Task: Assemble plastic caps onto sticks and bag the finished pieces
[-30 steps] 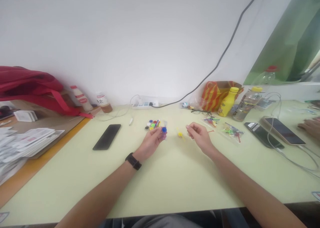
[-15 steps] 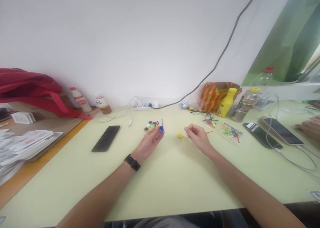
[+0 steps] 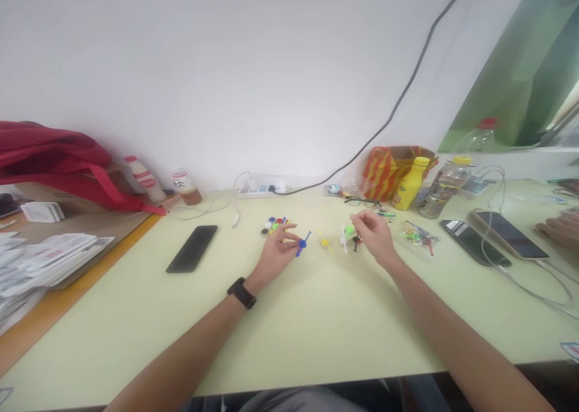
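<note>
My left hand [image 3: 275,252] pinches a small blue plastic piece [image 3: 303,244], a round centre with thin arms, between thumb and forefinger, its other fingers lifted apart. Just right of it lies a yellow piece [image 3: 324,242] of like shape. Beyond that are a white piece [image 3: 344,240], a green piece [image 3: 350,231] and a black piece [image 3: 356,241]. Over the black one hovers my right hand [image 3: 374,234], thumb and fingertips together; anything between them is hidden. Several coloured discs [image 3: 272,225] lie behind my left hand.
A black phone [image 3: 192,249] lies to the left, two more phones [image 3: 474,243] to the right. Bagged coloured parts [image 3: 420,238] rest near a yellow bottle [image 3: 411,184] and a clear bottle [image 3: 446,187]. Another person's hand [image 3: 558,230] is at the right edge.
My left hand has turned and moved the blue piece slightly right and down. My right hand has shifted right, and the white, green and black pieces now show beside it.
</note>
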Demonstrator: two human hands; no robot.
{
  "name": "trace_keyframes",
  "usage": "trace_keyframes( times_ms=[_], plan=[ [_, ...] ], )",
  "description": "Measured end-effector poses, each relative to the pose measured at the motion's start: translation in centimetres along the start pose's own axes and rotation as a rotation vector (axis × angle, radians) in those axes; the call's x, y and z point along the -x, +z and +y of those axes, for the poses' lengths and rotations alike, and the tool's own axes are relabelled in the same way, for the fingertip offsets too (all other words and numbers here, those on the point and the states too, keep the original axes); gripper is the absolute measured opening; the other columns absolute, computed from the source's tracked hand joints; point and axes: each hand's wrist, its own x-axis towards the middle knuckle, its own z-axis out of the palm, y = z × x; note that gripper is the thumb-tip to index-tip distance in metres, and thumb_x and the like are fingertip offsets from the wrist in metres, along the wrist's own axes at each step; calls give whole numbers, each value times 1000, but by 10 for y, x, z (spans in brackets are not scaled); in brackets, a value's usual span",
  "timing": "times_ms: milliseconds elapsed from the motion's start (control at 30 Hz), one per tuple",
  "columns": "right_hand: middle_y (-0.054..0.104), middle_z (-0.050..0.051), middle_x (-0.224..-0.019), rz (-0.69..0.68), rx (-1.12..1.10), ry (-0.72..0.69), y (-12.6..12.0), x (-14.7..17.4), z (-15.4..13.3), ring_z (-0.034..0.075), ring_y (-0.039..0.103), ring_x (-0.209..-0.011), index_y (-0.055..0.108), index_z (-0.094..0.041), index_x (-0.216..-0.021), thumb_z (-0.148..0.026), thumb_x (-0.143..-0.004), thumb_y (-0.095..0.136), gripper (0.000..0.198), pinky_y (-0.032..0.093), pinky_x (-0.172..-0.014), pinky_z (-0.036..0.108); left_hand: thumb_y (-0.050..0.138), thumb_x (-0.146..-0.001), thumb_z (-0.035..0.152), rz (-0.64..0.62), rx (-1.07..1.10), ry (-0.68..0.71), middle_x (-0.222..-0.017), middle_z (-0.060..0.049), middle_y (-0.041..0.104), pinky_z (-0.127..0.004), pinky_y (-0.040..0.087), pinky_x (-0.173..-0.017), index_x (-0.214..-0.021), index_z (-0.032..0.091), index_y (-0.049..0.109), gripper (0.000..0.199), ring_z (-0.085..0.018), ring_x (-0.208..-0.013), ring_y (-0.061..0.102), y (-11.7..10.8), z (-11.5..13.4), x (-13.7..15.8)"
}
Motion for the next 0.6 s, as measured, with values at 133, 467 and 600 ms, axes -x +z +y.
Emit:
trace_keyframes(
  times_ms=[133,467,600],
  plan=[
    [54,0,-62,43,118,73,-15,-13,9,16,49,-56,55,-21,-72,-60,-88,60,42,40,-53,30,75,-81,27,-81,-242,90,-104,-7,70,-37,59,-86,-130,24,62,51,-21,-90,73,1,-4,3],
    [71,13,-92,-103,1050,244,-40,-17,39,29,66,-88,67,-19,-95,-48,-93,53,33,41,-69,35,69,-89,25,-107,-712,349,-99,-8,76,-41,50,-91,-102,26,78,16,-28,-95,67,-5,-13,2],
    [71,15,-103,-186,977,147,-30,-14,45,29,66,-96,68,-16,-111,-47,-93,54,38,45,-77,35,53,-99,24,-234,-843,430,-116,-10,70,-46,45,-102,-127,27,69,33,-29,-113,60,-2,-7,7]
  ],
)
